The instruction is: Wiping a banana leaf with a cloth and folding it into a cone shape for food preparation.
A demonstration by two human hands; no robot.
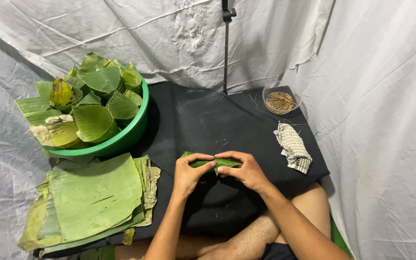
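Observation:
A folded green banana-leaf piece (208,163) is held low over the black cloth (203,115) at the middle of the view. My left hand (188,172) grips its left end with fingers curled over the top. My right hand (244,169) pinches its right end, thumb underneath. Both hands meet over the leaf, so most of it is hidden.
A green basin (126,137) heaped with folded leaf cones stands at the back left. A stack of flat banana leaves (92,197) lies at the front left. A small clear bowl of thin sticks (280,100) and a checked cloth (293,147) lie at the right. A thin stand pole (226,48) rises at the back.

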